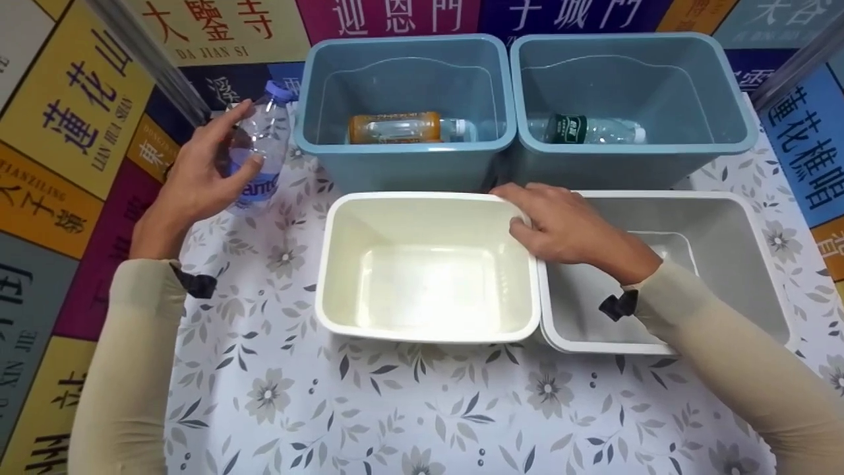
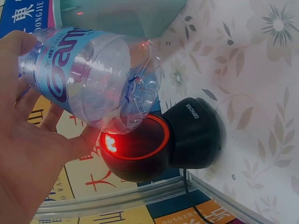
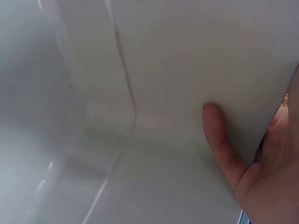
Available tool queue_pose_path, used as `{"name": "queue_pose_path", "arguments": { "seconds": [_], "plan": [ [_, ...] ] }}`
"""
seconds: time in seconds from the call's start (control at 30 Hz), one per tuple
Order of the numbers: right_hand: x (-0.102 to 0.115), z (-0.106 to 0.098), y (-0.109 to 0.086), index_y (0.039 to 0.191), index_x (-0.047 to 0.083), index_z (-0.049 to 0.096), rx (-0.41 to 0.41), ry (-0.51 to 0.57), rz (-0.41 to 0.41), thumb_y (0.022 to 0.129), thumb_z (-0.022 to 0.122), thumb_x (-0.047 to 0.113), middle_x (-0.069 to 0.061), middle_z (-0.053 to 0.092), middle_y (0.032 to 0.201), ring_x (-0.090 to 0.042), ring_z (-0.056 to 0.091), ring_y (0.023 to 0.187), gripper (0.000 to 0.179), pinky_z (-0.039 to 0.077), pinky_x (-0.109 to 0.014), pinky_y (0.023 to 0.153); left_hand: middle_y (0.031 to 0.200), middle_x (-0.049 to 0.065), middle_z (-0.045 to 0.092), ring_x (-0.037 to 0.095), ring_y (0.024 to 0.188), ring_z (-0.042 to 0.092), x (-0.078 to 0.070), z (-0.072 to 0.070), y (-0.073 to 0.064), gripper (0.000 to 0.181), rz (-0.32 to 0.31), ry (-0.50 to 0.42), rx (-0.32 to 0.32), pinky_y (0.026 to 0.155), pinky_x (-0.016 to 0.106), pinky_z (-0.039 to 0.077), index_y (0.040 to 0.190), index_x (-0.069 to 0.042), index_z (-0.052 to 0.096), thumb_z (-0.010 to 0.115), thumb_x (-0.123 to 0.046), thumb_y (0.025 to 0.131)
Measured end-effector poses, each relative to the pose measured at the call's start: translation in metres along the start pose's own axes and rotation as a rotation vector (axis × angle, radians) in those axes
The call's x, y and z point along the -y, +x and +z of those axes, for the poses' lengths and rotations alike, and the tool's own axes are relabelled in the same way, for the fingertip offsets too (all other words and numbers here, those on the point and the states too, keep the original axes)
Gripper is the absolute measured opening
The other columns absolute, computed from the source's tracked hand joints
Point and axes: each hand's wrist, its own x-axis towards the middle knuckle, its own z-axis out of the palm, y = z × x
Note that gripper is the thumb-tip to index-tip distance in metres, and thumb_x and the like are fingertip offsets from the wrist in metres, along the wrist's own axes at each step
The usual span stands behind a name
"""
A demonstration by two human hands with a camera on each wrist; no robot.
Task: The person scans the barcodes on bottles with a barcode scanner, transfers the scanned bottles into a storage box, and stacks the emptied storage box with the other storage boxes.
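My left hand [image 1: 188,168] grips a clear plastic bottle [image 1: 271,128] with a purple cap and a blue-purple label, left of the blue bins. In the left wrist view the bottle [image 2: 105,70] lies tilted, its base close over a black scanner [image 2: 194,135] with a glowing red ring. Whether they touch I cannot tell. My right hand [image 1: 560,224] holds the back right corner of the cream bin [image 1: 425,290] by its rim. The right wrist view has the thumb [image 3: 219,135] pressed against the bin's inner wall and fingers outside.
Behind stand two blue bins: the left one [image 1: 402,150] holds an orange-labelled bottle [image 1: 395,127], the right one [image 1: 633,149] a green-labelled bottle [image 1: 593,130]. A grey bin [image 1: 712,264] adjoins the cream one, under my right forearm. Printed panels [image 1: 86,119] enclose the flower-patterned tabletop [image 1: 422,409].
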Motion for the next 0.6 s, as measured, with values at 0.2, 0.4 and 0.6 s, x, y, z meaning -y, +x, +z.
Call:
{"name": "queue_pose_path", "arguments": {
  "seconds": [0.2,0.4,0.6],
  "plan": [
    [0.000,-0.001,0.000,0.141,0.031,0.052,-0.003,0.000,0.000,0.095,0.052,0.023,0.005,0.065,0.113,-0.018,0.057,0.094,0.047,0.046,-0.041,0.079,0.157,-0.017,0.040,0.021,0.124,0.055,0.007,0.001,0.002,0.070,-0.013,-0.016,0.009,0.095,0.052,0.047,0.155,-0.050,0.023,0.061,-0.036,0.097],
    [0.000,-0.001,0.001,0.142,0.032,0.051,0.000,0.006,0.000,0.095,0.052,0.024,0.005,0.065,0.113,-0.018,0.057,0.095,0.047,0.046,-0.041,0.079,0.156,-0.019,0.039,0.019,0.123,0.051,0.013,0.001,0.005,0.070,-0.048,-0.016,0.016,0.092,0.050,0.044,0.154,-0.052,0.021,0.060,-0.038,0.098],
    [-0.002,0.001,0.002,0.141,0.033,0.052,-0.009,0.018,-0.014,0.095,0.053,0.023,0.006,0.066,0.109,-0.017,0.056,0.093,0.047,0.045,-0.040,0.076,0.159,-0.010,0.040,0.021,0.121,0.050,0.007,-0.001,0.002,0.070,-0.011,-0.101,0.002,0.096,0.037,0.045,0.156,-0.044,0.024,0.060,-0.028,0.099]
  ]
}}
